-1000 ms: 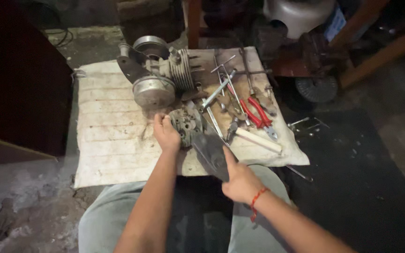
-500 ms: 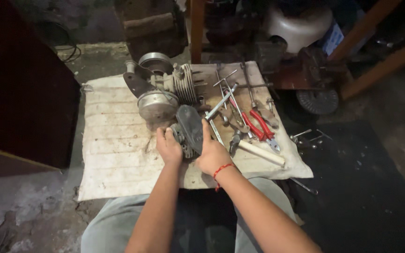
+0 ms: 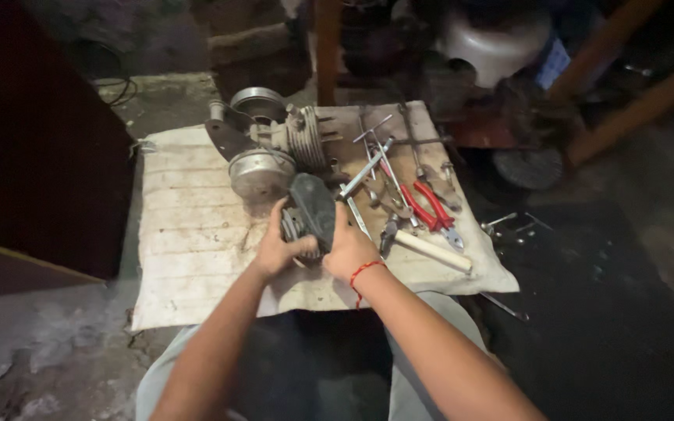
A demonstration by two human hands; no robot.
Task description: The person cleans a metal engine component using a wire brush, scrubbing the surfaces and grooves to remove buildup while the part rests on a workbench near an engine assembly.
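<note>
Hands clamp one part between them: left hand (image 3: 278,251) wraps the ribbed metal piece (image 3: 296,226) from the left, fingers curled tight under it; right hand (image 3: 350,251) presses the dark cover (image 3: 313,206) against that piece from the right, palm closed on it. Red thread bracelet (image 3: 362,273) on the right wrist. Part is held just above the near half of the pale cloth (image 3: 189,234), not resting on it as far as I can tell.

Landmark = engine block (image 3: 274,144), finned cylinder with two round grey housings, lying on the cloth. Held part sits just in front of it, nearly touching the nearer housing. Right of the block: long T-handle wrench (image 3: 364,171), red-handled pliers (image 3: 423,206), hammer with pale wooden handle (image 3: 427,249), more loose spanners, all on the cloth. Further right of the block, off the cloth, a few small tools on the dark floor.

Progress, judged: cover and ribbed piece are brought together but look only hand-held; no fastener or tool on them, seating can't be confirmed. Fixing it and anything with the block look undone.
</note>
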